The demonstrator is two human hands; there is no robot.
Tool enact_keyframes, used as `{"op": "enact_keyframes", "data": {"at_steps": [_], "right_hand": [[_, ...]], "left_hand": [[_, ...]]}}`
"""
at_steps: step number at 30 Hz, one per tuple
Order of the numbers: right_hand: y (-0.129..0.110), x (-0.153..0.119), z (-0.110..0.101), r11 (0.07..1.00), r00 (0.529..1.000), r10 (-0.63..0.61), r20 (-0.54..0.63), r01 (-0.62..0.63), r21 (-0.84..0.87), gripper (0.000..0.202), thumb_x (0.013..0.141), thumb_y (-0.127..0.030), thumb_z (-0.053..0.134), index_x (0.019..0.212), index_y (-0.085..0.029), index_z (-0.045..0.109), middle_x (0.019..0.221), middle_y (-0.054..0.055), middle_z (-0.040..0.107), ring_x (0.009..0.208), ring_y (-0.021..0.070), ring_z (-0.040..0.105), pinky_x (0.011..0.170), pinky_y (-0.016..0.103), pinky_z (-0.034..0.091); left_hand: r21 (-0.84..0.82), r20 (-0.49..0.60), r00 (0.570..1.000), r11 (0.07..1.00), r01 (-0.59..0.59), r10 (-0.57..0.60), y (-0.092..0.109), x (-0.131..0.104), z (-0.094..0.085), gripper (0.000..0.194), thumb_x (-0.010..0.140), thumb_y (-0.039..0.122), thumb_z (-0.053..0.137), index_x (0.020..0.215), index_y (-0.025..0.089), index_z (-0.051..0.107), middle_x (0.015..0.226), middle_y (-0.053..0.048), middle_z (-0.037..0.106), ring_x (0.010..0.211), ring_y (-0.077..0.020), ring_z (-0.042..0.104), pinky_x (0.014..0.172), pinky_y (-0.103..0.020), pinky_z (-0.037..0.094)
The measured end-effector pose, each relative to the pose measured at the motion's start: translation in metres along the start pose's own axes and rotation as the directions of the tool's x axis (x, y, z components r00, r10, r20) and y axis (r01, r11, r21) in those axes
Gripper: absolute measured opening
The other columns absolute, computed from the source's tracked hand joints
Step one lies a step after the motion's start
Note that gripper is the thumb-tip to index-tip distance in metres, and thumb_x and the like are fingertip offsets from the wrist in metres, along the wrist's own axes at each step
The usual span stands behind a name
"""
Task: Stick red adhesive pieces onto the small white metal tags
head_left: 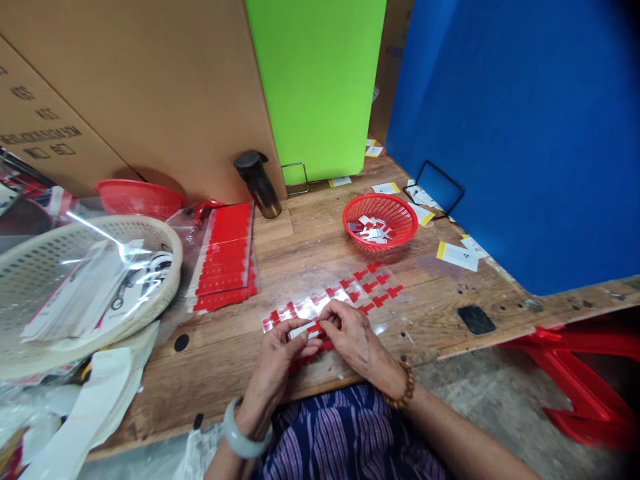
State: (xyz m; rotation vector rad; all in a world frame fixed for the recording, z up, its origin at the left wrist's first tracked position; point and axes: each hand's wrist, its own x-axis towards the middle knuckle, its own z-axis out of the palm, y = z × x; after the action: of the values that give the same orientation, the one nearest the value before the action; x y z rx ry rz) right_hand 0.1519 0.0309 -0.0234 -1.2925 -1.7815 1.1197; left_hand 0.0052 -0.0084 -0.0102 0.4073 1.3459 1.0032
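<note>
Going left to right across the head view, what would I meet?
Cream basket → red sheets → left hand pinching a white piece → red mesh basket → black patch on the table → red plastic frame beyond the table's edge.

Clear sheet [347, 292]: transparent, rows of red shapes, centre of the frame
Small piece [302, 329]: white, lower centre
Basket pieces [374, 231]: white and red, right of centre
Round basket [404, 215]: red mesh
Red stack [225, 250]: bright red, dotted rows, left of centre
Large basket [174, 267]: cream, perforated pattern, left edge
Tumbler [260, 187]: black above, bronze towards the base
Carton [150, 87]: brown, dark lettering, upper left
Tall panel [317, 87]: solid lime green, top centre
Wide panel [525, 133]: solid blue, upper right
Loose card [457, 255]: white, yellow strip
Tabletop [215, 367]: brown wood grain, black spots
Bangle [239, 430]: pale, milky grey-green
Beads [410, 385]: brown
Garment [340, 433]: navy, pale purple stripes, bottom centre
</note>
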Motion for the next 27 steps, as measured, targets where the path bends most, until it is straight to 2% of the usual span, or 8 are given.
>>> {"op": "enact_keyframes", "data": {"at_steps": [6,11,17,20,22,24,26,27], "right_hand": [[0.002,0.0,0.001,1.0,1.0,0.008,0.007,-0.008,0.012,0.011,0.076,-0.009,0.052,0.071,-0.019,0.055,0.068,-0.002,0.058,0.063,0.0124,0.053,0.059,0.023,0.04],[0.006,0.005,-0.003,0.986,0.992,0.1,0.077,-0.11,0.124,0.01,0.072,-0.009,0.054,0.068,-0.018,0.057,0.063,-0.003,0.058,0.059,0.0113,0.053,0.058,0.022,0.042],[0.008,0.006,-0.001,0.987,0.991,0.093,0.094,-0.104,0.119,0.009,0.073,-0.01,0.056,0.067,-0.018,0.057,0.063,-0.003,0.058,0.06,0.0114,0.054,0.059,0.023,0.042],[0.01,0.005,-0.002,0.995,0.996,0.08,0.045,-0.083,0.058,0.008,0.073,-0.011,0.057,0.077,-0.018,0.057,0.065,-0.003,0.058,0.061,0.0126,0.055,0.061,0.024,0.042],[0.013,0.007,-0.006,0.994,0.995,0.098,-0.016,-0.098,0.044,0.021,0.071,-0.013,0.061,0.09,-0.018,0.055,0.066,-0.003,0.057,0.062,0.0135,0.055,0.061,0.025,0.042],[0.014,0.009,-0.012,0.988,0.99,0.133,-0.038,-0.129,0.083,0.024,0.074,-0.016,0.06,0.097,-0.019,0.053,0.065,-0.005,0.056,0.058,0.013,0.055,0.057,0.024,0.042],[0.014,0.009,-0.019,0.979,0.99,0.139,0.027,-0.141,0.145,0.008,0.082,-0.021,0.052,0.089,-0.019,0.055,0.062,-0.005,0.055,0.052,0.0116,0.055,0.051,0.022,0.04],[0.013,0.008,-0.021,0.976,0.989,0.128,0.076,-0.139,0.168,0.01,0.086,-0.023,0.047,0.083,-0.019,0.056,0.059,-0.005,0.054,0.05,0.011,0.054,0.05,0.022,0.04]], "left_hand": [[-0.003,-0.024,1.0,1.0,-0.01,0.01,-0.002,-0.004,0.002,0.039,0.066,0.016,0.077,0.099,0.01,0.058,0.063,-0.007,0.072,0.059,-0.0165,0.07,0.06,-0.02,0.055],[0.009,-0.022,0.999,0.999,-0.041,0.041,-0.003,-0.007,0.004,0.043,0.062,0.022,0.079,0.098,0.01,0.059,0.064,-0.007,0.072,0.06,-0.0181,0.071,0.059,-0.021,0.055],[0.01,-0.023,0.999,1.0,-0.029,0.029,-0.007,-0.003,0.001,0.035,0.068,0.015,0.074,0.098,0.01,0.059,0.066,-0.008,0.073,0.062,-0.0188,0.071,0.06,-0.021,0.056],[0.003,-0.031,0.999,1.0,-0.014,0.014,-0.007,-0.001,0.0,0.031,0.071,0.009,0.07,0.099,0.009,0.057,0.067,-0.01,0.073,0.061,-0.0176,0.071,0.06,-0.02,0.056],[-0.003,-0.052,0.999,1.0,0.003,-0.003,-0.006,-0.001,0.001,0.028,0.073,0.005,0.067,0.099,0.008,0.057,0.066,-0.011,0.073,0.059,-0.0163,0.07,0.059,-0.019,0.056],[-0.016,-0.066,0.998,1.0,0.021,-0.022,-0.003,-0.003,0.003,0.027,0.073,0.002,0.065,0.098,0.008,0.056,0.066,-0.011,0.073,0.057,-0.0156,0.07,0.059,-0.019,0.056],[-0.028,-0.06,0.998,0.999,0.03,-0.032,-0.001,-0.005,0.004,0.026,0.073,0.001,0.064,0.097,0.008,0.057,0.068,-0.011,0.073,0.058,-0.0156,0.07,0.059,-0.019,0.056],[-0.031,-0.05,0.998,0.999,0.032,-0.033,-0.001,-0.006,0.005,0.026,0.073,0.001,0.063,0.097,0.008,0.057,0.068,-0.011,0.073,0.058,-0.0155,0.07,0.059,-0.019,0.056]]}}
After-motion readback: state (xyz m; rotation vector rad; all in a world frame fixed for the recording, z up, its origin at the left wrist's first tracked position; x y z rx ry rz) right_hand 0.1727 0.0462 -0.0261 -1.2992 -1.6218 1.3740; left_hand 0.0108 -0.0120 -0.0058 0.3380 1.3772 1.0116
